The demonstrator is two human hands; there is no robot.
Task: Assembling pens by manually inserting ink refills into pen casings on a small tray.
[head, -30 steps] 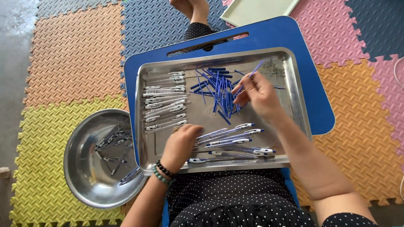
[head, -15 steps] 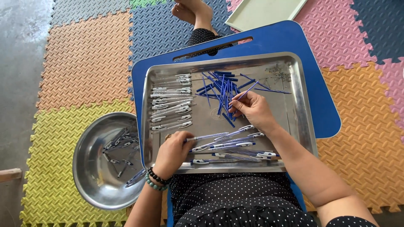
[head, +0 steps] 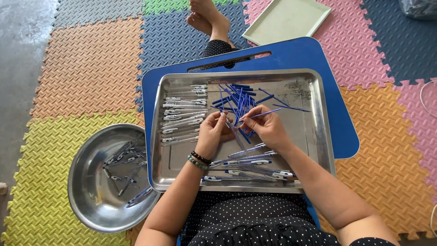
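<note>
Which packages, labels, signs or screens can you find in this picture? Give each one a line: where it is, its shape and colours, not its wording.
No signs, screens or readable labels show.
Plastic bag: top right corner on the dark blue mat, crumpled, greyish and see-through; contents cannot be told.
Pale tray: top, beyond the blue lap board, flat, rectangular, unmarked.

- The left hand (head: 213,132) and right hand (head: 266,127) are bare, with no gloves or rings to be seen.
- Two beaded bracelets (head: 198,160) circle the left wrist, one of dark beads and one of pale green beads.
- Both forearms are uncovered, with no sleeves in view.
- A black garment with small white polka dots (head: 255,218) covers the lap.
- The feet (head: 207,16) are bare.
</note>
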